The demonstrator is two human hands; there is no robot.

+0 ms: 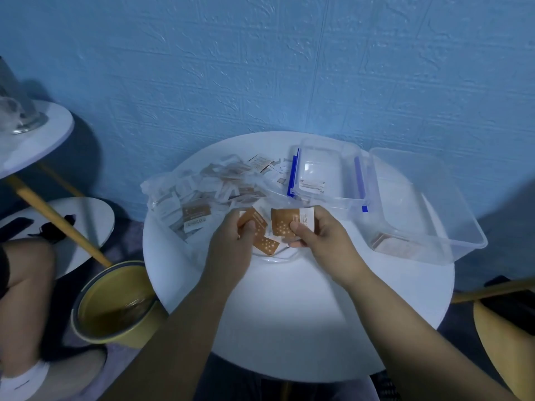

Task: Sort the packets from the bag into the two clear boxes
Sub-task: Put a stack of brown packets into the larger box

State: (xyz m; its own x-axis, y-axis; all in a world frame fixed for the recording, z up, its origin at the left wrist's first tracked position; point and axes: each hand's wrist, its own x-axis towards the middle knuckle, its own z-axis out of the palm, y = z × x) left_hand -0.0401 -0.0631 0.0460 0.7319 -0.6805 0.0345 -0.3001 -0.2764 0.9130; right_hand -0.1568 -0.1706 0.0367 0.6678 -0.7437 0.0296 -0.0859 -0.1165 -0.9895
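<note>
Left hand (231, 244) pinches orange starred packets (262, 238); right hand (315, 235) pinches single orange packet (285, 225), thumb on top. Both over desk (289, 314) centre, just near of bag (202, 186).
Bag: thin crumpled clear film, left; flat sachets, white and orange.
Blue-clip box (327, 198): far right, rigid, few pale packets.
Bigger box (469, 241): right, orange-pink stack at near end.
Judgement: check print, match orange to bigger box, lay flat.
</note>
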